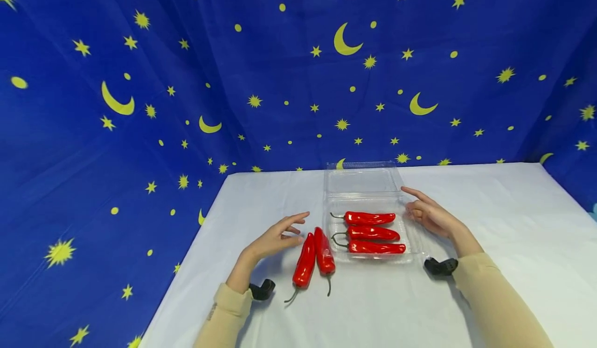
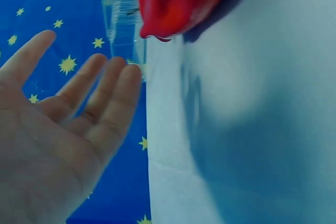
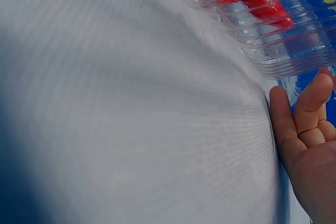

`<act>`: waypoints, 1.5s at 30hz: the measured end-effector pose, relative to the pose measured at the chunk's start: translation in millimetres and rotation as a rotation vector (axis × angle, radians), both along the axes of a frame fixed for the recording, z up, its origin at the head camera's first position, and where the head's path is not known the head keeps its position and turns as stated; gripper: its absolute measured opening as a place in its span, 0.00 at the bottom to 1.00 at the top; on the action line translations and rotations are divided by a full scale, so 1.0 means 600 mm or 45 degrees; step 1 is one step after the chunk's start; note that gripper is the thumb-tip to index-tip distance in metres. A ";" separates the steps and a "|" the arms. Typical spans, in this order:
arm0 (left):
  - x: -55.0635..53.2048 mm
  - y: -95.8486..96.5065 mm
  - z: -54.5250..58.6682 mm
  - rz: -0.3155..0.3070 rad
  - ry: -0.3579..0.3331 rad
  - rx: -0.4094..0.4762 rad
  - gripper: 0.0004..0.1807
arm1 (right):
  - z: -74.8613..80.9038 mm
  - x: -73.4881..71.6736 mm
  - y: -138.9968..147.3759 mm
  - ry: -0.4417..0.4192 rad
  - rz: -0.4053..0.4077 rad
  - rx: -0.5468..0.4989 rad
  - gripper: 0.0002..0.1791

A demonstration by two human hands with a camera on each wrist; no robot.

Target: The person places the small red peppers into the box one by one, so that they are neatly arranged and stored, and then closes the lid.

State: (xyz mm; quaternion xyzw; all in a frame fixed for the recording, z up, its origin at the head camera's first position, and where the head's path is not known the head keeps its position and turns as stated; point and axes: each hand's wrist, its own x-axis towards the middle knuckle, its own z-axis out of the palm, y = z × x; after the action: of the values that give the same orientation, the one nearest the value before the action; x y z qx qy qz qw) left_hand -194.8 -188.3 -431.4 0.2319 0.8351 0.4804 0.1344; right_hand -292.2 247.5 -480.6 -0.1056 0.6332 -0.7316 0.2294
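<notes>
Three glossy red chili peppers [image 1: 372,233] lie side by side in the base of a clear plastic clamshell box [image 1: 345,258], stems to the left. Its lid [image 1: 361,181] is folded back on the far side. Two more peppers, one on the left [image 1: 304,263] and one on the right [image 1: 324,250], rest outside, stems toward me. My left hand [image 1: 275,238] hovers beside their far tips, fingers loosely extended, holding nothing. At the box's right side is my right hand [image 1: 431,216], index finger straight toward the hinge corner, other fingers bent; its fingertips are close to the ribbed wall [image 3: 283,59].
A white cloth [image 1: 373,306] covers the table. Behind it and to the left hangs a blue curtain [image 1: 289,58] with yellow moons and stars. Each wrist carries a small black camera, one left [image 1: 263,290] and one right [image 1: 440,266].
</notes>
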 end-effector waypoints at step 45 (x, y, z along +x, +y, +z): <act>0.025 -0.002 0.005 0.101 0.036 -0.328 0.40 | -0.004 0.006 0.001 0.024 -0.002 -0.030 0.35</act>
State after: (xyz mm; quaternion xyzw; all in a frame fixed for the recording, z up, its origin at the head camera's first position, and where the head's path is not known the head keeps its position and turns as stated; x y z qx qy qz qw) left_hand -179.6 -189.4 -428.4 0.1864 0.9003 0.3706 0.1321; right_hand -288.6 248.2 -483.0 -0.1147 0.6269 -0.7381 0.2215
